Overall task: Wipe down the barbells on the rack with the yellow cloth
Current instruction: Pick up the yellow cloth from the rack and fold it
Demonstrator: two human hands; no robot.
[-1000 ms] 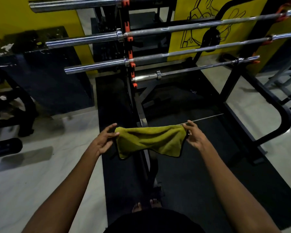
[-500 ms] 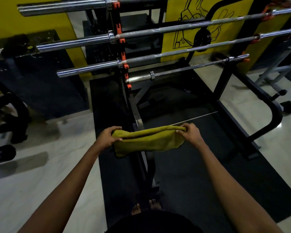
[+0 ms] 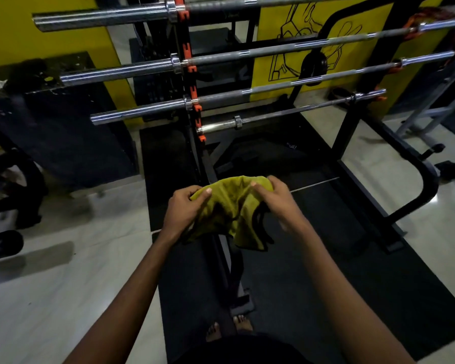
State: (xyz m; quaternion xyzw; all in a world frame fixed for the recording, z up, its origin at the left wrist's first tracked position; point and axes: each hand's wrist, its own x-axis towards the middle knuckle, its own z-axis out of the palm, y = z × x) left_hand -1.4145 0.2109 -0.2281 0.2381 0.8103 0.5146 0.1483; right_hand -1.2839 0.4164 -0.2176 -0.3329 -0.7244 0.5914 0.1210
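The yellow cloth (image 3: 231, 208) is bunched between both hands, in front of me at waist height. My left hand (image 3: 185, 208) grips its left side and my right hand (image 3: 272, 199) grips its top right; a loose corner hangs down. Several steel barbells lie level on the black rack (image 3: 192, 122) with orange hooks, stepping down toward me. The lowest barbell (image 3: 286, 115) is nearest, above and beyond the cloth. A longer barbell (image 3: 147, 110) lies one step higher. Both hands are below the bars and touch none of them.
The rack's black base frame (image 3: 428, 185) curves along the floor at right. A black rubber mat (image 3: 286, 271) runs under my bare feet (image 3: 229, 328). Pale tiled floor lies at left. Dark gym equipment (image 3: 19, 185) stands far left, and a grey frame (image 3: 431, 111) at right.
My hands have come together, gathering the cloth from a stretched strip into a bunch. The view has shifted slightly closer to the rack.
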